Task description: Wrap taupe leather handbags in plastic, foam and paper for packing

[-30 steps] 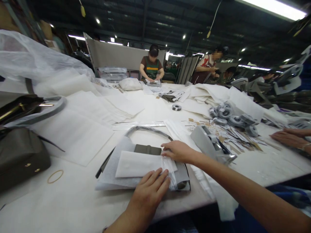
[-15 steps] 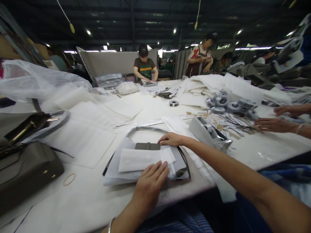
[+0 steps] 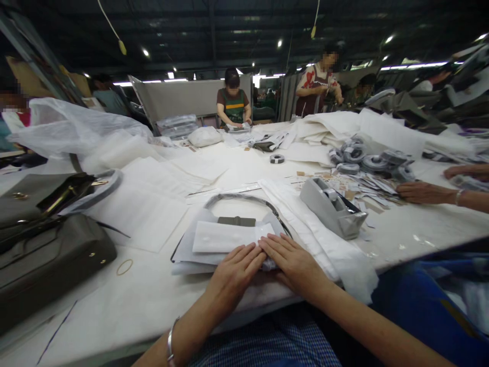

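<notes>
A bag wrapped in thin white paper lies flat near the table's front edge. Its handle, covered in grey wrap, arches away from me. Across the bag rests a folded white sheet, with a dark olive piece showing behind it. My left hand lies on the sheet's lower right, fingers stretched out. Right beside it, my right hand presses flat on the bag's right end, fingers extended and fingertips meeting the left ones.
Right of the bag stands a grey tape dispenser, near scattered tags and wrapped coils. Dark olive bags and white sheets lie left, with a rubber band. Another person's hand reaches in at right.
My right hand has come from the bag's upper right side down to its lower right, next to my left hand. The view has shifted a little.
</notes>
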A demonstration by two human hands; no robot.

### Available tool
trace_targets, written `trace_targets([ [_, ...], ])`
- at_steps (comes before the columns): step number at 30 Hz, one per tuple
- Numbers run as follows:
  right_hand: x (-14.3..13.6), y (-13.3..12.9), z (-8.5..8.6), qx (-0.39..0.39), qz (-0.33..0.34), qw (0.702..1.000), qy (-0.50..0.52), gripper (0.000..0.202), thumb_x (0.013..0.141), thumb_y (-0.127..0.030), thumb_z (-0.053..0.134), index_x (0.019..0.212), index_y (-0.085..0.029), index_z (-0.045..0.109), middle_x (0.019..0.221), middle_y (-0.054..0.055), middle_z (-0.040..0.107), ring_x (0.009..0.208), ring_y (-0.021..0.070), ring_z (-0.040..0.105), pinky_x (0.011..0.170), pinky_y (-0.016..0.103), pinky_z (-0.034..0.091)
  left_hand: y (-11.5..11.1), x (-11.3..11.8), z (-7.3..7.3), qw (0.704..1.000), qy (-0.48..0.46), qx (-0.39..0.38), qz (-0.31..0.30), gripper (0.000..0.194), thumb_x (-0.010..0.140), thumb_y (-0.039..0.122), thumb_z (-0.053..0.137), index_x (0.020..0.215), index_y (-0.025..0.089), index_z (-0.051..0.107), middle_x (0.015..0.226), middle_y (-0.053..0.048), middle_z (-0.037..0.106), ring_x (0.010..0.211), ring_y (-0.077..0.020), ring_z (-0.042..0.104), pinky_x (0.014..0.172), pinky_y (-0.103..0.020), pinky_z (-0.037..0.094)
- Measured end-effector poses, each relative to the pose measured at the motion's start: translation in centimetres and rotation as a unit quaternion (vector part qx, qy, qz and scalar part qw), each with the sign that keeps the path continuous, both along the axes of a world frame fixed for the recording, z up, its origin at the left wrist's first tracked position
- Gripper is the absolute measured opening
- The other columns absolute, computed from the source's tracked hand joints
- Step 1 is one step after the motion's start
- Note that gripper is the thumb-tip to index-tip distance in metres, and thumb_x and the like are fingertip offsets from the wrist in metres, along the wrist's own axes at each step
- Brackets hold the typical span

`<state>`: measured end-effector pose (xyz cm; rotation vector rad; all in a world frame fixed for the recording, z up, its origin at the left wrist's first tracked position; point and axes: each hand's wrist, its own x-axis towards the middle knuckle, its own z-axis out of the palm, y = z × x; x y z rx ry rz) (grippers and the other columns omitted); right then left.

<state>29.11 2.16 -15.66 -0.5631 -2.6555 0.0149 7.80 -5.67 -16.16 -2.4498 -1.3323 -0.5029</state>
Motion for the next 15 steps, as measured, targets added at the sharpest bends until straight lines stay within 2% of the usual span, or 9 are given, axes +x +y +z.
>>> trace_targets([
  [3, 0.3, 1.1, 0.3, 0.033, 0.011, 0.999, -0.019, 0.068, 0.078, -0.012, 0.070, 0.143, -0.011, 0.048, 0.144, 0.014, 0.054, 0.135, 0.0307, 0.049, 0.115, 0.052, 0.036, -0.4, -2.4, 1.1, 0.999, 0.052, 0.010, 0.005, 0.045, 0.098, 0.012, 0.043, 0.144, 0.014, 0.043, 0.149, -0.009, 0.049, 0.138, -0.0209, 0.044, 0.115, -0.042, 0.039],
  [6, 1.2, 2.5, 1.1, 0.049, 0.008, 0.998, -0.035, 0.064, 0.080, -0.017, 0.073, 0.140, -0.013, 0.051, 0.141, 0.013, 0.057, 0.132, 0.0301, 0.052, 0.116, 0.053, 0.034, -1.1, -5.2, 2.7, 0.995, 0.083, 0.021, 0.049, 0.048, 0.098, 0.012, 0.044, 0.146, 0.014, 0.040, 0.151, -0.011, 0.046, 0.139, -0.0231, 0.043, 0.114, -0.044, 0.039],
  [9, 2.2, 3.7, 1.3, 0.057, 0.004, 0.998, -0.040, 0.060, 0.083, -0.021, 0.073, 0.139, -0.016, 0.052, 0.140, 0.012, 0.059, 0.131, 0.0285, 0.053, 0.116, 0.053, 0.033, -1.7, -7.4, 4.0, 0.991, 0.102, 0.001, 0.086, 0.052, 0.098, 0.012, 0.044, 0.149, 0.017, 0.036, 0.153, -0.009, 0.043, 0.141, -0.0231, 0.039, 0.115, -0.046, 0.037],
  [12, 2.5, 4.3, 1.0, 0.058, 0.001, 0.997, -0.045, 0.058, 0.085, -0.023, 0.072, 0.140, -0.017, 0.051, 0.141, 0.011, 0.058, 0.132, 0.0276, 0.052, 0.115, 0.052, 0.033, -1.6, -8.6, 3.9, 0.990, 0.110, -0.025, 0.085, 0.054, 0.098, 0.010, 0.044, 0.150, 0.018, 0.034, 0.154, -0.007, 0.042, 0.142, -0.0229, 0.039, 0.116, -0.048, 0.035],
  [15, 2.2, 4.2, 0.9, 0.061, -0.006, 0.997, -0.040, 0.055, 0.087, -0.022, 0.069, 0.139, -0.017, 0.052, 0.141, 0.012, 0.058, 0.132, 0.0276, 0.052, 0.115, 0.052, 0.033, -1.2, -9.2, 2.5, 0.994, 0.083, -0.032, 0.064, 0.050, 0.098, 0.010, 0.044, 0.148, 0.019, 0.038, 0.150, -0.007, 0.047, 0.139, -0.0221, 0.043, 0.116, -0.047, 0.035],
])
